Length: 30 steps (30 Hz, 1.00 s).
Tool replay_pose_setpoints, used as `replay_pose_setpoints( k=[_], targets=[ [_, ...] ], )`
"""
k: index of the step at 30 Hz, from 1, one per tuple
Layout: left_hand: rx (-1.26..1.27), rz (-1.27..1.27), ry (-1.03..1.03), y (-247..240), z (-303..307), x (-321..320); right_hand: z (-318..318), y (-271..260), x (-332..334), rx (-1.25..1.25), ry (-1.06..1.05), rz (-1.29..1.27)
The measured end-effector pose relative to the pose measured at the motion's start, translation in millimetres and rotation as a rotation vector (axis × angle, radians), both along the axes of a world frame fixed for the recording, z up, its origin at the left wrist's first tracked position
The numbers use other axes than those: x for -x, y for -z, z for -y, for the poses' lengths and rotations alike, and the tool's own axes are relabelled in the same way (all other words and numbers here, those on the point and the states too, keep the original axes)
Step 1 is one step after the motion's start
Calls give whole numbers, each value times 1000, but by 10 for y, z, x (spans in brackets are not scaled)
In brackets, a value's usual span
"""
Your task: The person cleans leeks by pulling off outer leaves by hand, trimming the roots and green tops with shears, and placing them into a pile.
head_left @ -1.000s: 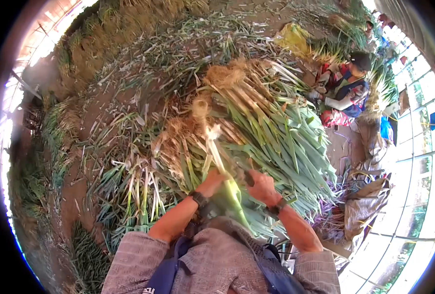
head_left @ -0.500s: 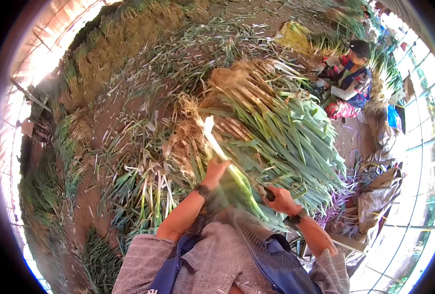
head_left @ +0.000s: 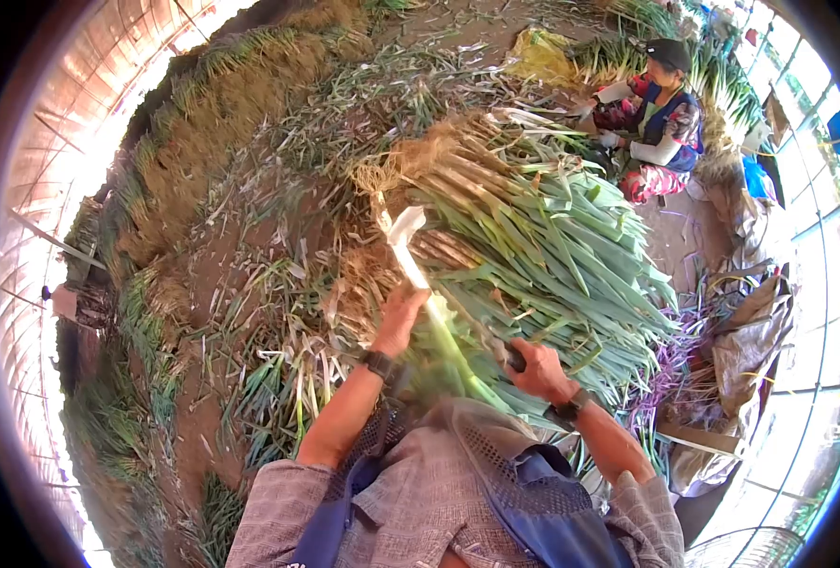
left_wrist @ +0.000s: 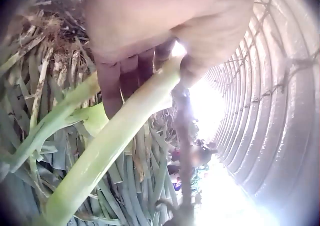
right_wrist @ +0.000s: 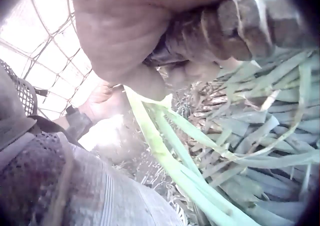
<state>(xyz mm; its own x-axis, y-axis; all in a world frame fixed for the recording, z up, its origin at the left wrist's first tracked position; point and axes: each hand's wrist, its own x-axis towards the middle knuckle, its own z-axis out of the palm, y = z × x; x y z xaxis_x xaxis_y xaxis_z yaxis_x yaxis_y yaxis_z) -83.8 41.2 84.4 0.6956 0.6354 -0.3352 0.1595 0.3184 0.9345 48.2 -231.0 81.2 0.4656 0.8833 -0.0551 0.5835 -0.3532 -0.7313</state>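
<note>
A leek (head_left: 450, 346) slants across in front of my body, its root end away from me and its green leaves toward my lap. My left hand (head_left: 401, 317) grips its pale shaft; in the left wrist view, the fingers lie behind the stalk (left_wrist: 110, 136) and the thumb on the other side. A loose white layer (head_left: 407, 225) sticks out near the roots (head_left: 375, 177). My right hand (head_left: 541, 371) holds a slim tool by its dark, ridged handle (right_wrist: 215, 33), its thin end pointing toward the leek. Green leaves hang just below that hand in the right wrist view.
A big heap of leeks (head_left: 553, 251) lies ahead and right, roots to the left. Trimmed leaves (head_left: 278, 189) litter the ground. Another person (head_left: 664, 123) sits beyond the heap. Purple strings (head_left: 671, 360) and a crumpled sack (head_left: 751, 331) lie at the right.
My hands have moved apart: the left with the leek went a little up and left, the right drew off to the right. The white layer near the roots now stands out wider.
</note>
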Motion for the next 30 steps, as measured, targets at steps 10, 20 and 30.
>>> replay_pose_setpoints(
  k=[10,20,30],
  targets=[
    [-160,-129,-128,-131,21,36,-753,-286,-41,-150,-44,65],
    [-498,-378,-25,-61,141,77,-933,-349,-38,-226,-120,69],
    [-516,-388,2,293,157,49,-896,-499,-109,-94,-175,66]
  ],
)
